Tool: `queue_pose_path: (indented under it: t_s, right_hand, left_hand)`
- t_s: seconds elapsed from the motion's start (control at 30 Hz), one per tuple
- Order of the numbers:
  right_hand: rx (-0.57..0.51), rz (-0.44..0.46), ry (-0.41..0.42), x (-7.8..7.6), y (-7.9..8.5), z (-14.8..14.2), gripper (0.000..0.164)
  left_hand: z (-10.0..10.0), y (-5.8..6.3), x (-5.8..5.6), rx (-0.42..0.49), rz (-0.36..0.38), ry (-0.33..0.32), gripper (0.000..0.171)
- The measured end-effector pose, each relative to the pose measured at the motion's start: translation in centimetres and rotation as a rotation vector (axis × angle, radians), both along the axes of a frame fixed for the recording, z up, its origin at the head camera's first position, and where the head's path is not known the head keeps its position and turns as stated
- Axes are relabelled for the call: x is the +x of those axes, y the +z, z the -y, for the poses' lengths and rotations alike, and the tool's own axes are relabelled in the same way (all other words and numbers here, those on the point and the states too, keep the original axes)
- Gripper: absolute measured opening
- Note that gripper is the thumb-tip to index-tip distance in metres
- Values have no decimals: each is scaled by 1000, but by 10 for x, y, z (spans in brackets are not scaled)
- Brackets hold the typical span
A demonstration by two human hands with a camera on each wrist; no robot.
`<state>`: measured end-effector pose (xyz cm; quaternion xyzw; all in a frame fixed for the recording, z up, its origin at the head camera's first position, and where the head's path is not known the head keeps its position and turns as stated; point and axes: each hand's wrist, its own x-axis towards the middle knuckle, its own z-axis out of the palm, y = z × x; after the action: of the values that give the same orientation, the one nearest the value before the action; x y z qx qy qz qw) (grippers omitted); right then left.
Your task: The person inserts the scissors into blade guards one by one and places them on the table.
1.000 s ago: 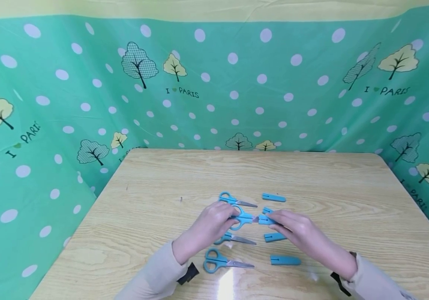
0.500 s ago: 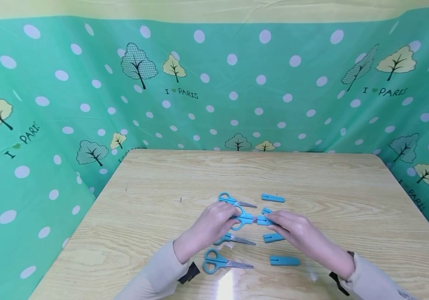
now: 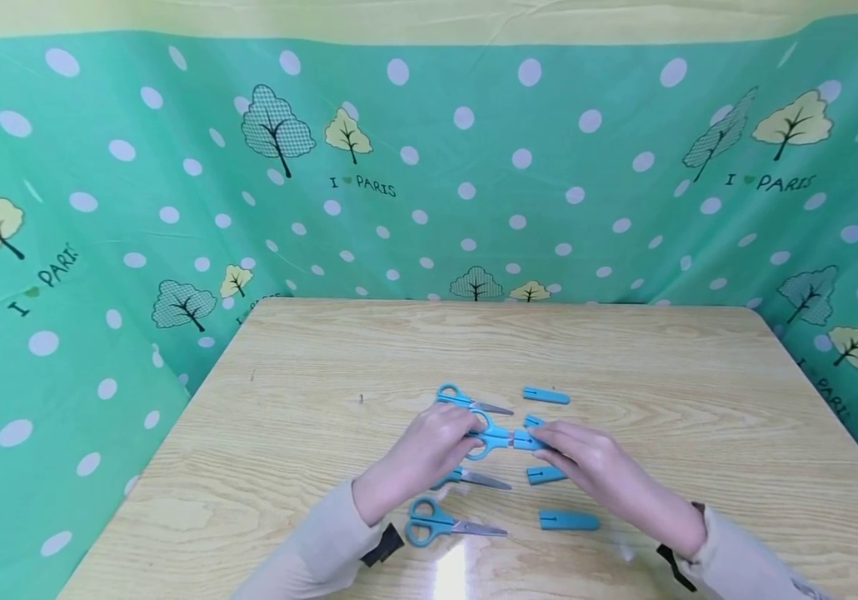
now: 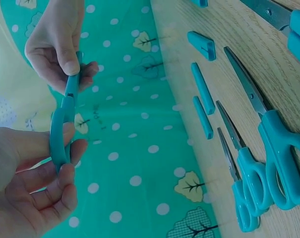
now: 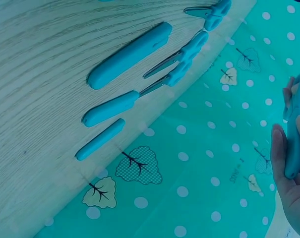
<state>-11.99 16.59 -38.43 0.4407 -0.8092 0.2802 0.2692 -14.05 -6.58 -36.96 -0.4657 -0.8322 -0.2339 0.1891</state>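
My left hand (image 3: pixel 432 446) grips the blue handles of a pair of scissors (image 3: pixel 499 437), held above the table. Its blades point right into a blue blade cover (image 3: pixel 525 440), which my right hand (image 3: pixel 586 454) pinches between thumb and fingers. Only a short bit of metal shows between handles and cover. In the left wrist view, the scissors (image 4: pixel 58 136) and the cover (image 4: pixel 72 84) line up end to end between the hands. The right wrist view shows the cover (image 5: pixel 294 144) in my right hand (image 5: pixel 293 198) at the right edge.
Several uncapped scissors (image 3: pixel 432 523) lie on the wooden table (image 3: pixel 309 358), blades pointing right. Several loose blue covers (image 3: pixel 570 521) lie in a column to their right, partly hidden by my right hand. A green dotted cloth (image 3: pixel 429 225) hangs behind and beside the table.
The scissors and the cover have come closer together. Less of the blade metal shows between them now. My left hand has shifted slightly right, while the right hand stays nearly in place.
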Motion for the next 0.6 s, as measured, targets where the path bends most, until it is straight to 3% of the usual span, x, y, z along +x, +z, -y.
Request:
queue_pose_path:
  t_s: [0.27,0.43,0.6]
  right_hand:
    - [8,31,19,-1,-2,2,40]
    - [-15,-1,17,-1,-4,2,31]
    - [-12,10,-14,0,-6,0,22]
  left_hand:
    - [-3,-2,0,-26,19,8,12]
    - [-4,-2,-1,-42,32,7,12]
    - [-7,-1,-1,-82,66,47,13]
